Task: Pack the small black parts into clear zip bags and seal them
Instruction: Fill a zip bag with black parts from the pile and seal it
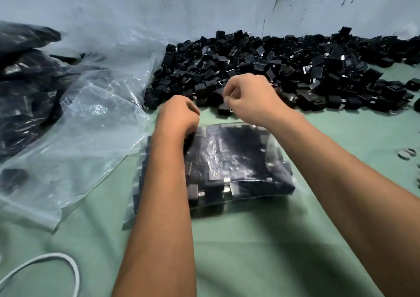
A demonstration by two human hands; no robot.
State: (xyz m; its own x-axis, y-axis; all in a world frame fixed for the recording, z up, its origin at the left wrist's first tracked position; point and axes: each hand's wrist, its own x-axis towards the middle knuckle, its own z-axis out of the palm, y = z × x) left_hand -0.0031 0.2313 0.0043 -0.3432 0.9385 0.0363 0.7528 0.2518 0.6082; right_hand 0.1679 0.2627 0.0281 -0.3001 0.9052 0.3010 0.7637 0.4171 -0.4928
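A clear zip bag (238, 167) packed with small black parts lies flat on the green table (250, 251) in front of me. My left hand (179, 115) has curled fingers at the bag's far left top edge. My right hand (247, 96) is also curled, at the bag's far top edge near the middle-right. Both seem to pinch the clear top strip, though the plastic there is hard to see. Behind the hands a large loose heap of black parts (284, 69) spreads along the wall.
A big crumpled clear plastic sheet (86, 126) lies on the left, with dark filled bags (25, 80) beyond it. A white cord loop (68, 262) sits at the lower left. A few small round pieces (406, 153) lie at the right edge.
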